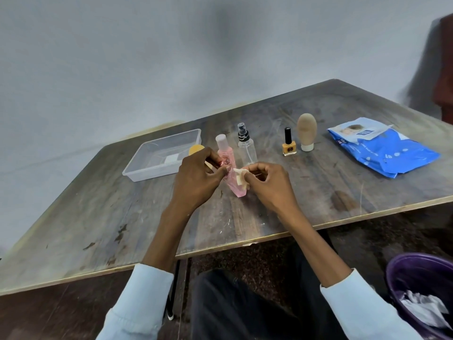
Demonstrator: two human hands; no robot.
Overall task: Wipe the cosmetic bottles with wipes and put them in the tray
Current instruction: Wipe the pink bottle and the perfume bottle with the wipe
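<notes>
A pink bottle (228, 155) with a white cap stands tilted between my hands at the table's middle. My left hand (198, 177) pinches its left side, and I cannot tell if its base rests on the table. My right hand (268, 185) presses a folded, beige-stained wipe (239, 179) against its right side. Behind stand a clear spray bottle (246, 148), a yellow nail polish (289, 144) and a beige tube (307, 133) on its white cap. The clear tray (147, 168), to the left, holds an orange round item (195, 148).
A blue pack of wipes (384, 150) lies at the table's right side. A purple bin (421, 290) with used wipes sits on the floor at lower right. The table's front edge (245, 241) runs just above my lap.
</notes>
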